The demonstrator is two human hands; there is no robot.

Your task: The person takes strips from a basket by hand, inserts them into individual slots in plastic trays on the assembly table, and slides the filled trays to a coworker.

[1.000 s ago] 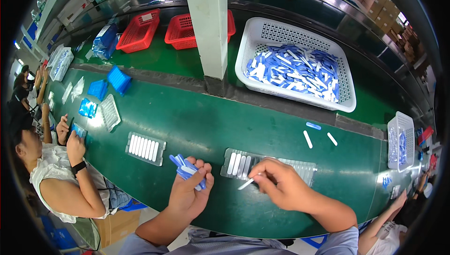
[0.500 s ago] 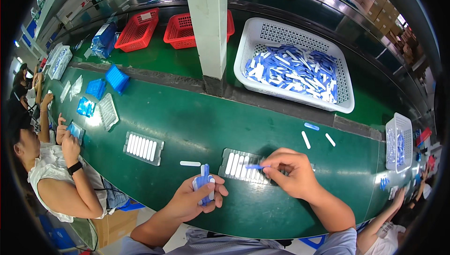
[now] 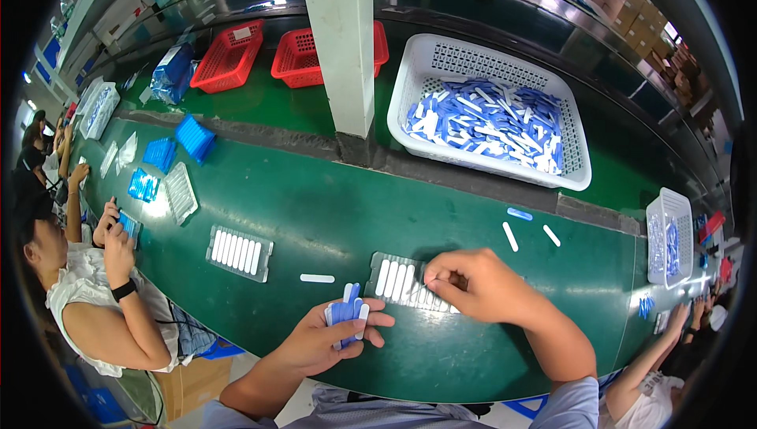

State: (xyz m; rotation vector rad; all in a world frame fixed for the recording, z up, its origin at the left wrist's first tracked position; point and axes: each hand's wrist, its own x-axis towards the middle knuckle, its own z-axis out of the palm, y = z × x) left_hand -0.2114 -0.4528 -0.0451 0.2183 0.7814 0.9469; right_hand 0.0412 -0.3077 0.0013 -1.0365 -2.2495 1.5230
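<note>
My left hand (image 3: pixel 311 340) is closed around a bundle of flat, round-ended blue and white strips (image 3: pixel 345 320), held a little above the table. Over a clear plastic tray (image 3: pixel 377 260), my right hand (image 3: pixel 485 287) pinches a thin strip (image 3: pixel 418 288) between thumb and fingers, seen almost edge-on. White strips (image 3: pixel 394 279) lie side by side in the tray's slots; the fingers hide part of its right side. A loose white strip (image 3: pixel 317 278) rests on the table left of that tray. Farther left lies a second clear tray (image 3: pixel 266 260) with a row of white strips.
A large white basket (image 3: pixel 398 125) heaped with blue and white strips stands behind the table's ledge. Red baskets (image 3: pixel 229 57) and a pillar (image 3: pixel 339 58) are at the back. Three loose strips (image 3: pixel 510 236) lie right of centre. A co-worker (image 3: pixel 118 311) sits at left.
The strip in my right hand has turned from blue side showing to nearly edge-on, over the tray. The left hand's bundle has fanned out slightly. The view has shifted a little.
</note>
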